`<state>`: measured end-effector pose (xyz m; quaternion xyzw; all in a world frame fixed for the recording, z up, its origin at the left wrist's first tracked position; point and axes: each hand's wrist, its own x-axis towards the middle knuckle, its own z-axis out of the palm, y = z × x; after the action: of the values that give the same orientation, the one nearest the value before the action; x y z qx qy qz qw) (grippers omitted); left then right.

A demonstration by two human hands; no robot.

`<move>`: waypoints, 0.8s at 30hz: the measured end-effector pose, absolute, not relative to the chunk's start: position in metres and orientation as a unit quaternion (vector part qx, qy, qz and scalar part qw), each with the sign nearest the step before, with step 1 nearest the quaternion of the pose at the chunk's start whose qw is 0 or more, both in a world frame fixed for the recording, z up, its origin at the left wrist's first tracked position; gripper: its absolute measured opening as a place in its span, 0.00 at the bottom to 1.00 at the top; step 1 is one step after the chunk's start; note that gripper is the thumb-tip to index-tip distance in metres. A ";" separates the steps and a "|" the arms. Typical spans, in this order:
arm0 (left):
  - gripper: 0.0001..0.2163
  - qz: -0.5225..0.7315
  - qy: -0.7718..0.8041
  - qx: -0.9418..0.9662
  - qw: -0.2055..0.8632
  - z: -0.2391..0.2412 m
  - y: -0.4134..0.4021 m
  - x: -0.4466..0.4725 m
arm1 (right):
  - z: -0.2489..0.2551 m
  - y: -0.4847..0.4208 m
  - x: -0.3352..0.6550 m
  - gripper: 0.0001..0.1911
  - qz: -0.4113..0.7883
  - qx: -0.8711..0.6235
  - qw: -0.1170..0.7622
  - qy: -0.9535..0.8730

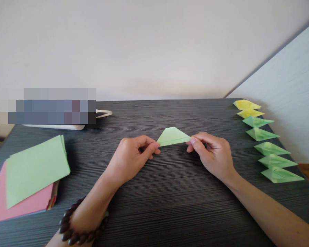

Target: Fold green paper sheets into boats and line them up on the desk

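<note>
A small piece of folded green paper (173, 136) is held just above the middle of the dark table. It has a flat-topped, sloping-sided shape, with a crease line along its lower edge. My left hand (134, 154) pinches its left corner between thumb and fingers. At the opposite corner, my right hand (212, 151) grips the paper in the same way. Both hands are closed, and the paper stretches across the gap between them. A dark beaded bracelet (76, 223) circles my left wrist.
Green sheets (38, 168) lie on a pink stack of paper (23, 206) at the left. Several folded green paper pieces (271, 148) and two yellow ones (247, 104) line the right edge of the table (170, 206). A blurred-out object (51, 109) stands back left, against the wall.
</note>
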<state>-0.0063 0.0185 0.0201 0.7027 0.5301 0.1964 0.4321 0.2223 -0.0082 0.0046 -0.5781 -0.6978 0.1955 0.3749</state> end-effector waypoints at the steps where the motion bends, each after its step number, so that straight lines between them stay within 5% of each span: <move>1: 0.14 0.192 0.527 0.704 0.435 0.020 0.018 -0.007 | 0.004 -0.008 0.223 0.13 0.201 -0.578 0.378 -0.695; 24: 0.18 0.166 0.431 0.796 0.392 0.023 0.024 -0.012 | 0.005 -0.005 0.226 0.13 0.335 -0.470 0.361 -0.733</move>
<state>-0.0118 0.0238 0.0227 0.7957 0.4307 0.1657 0.3924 0.2262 -0.0046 0.0049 -0.4700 -0.7325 0.3350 0.3610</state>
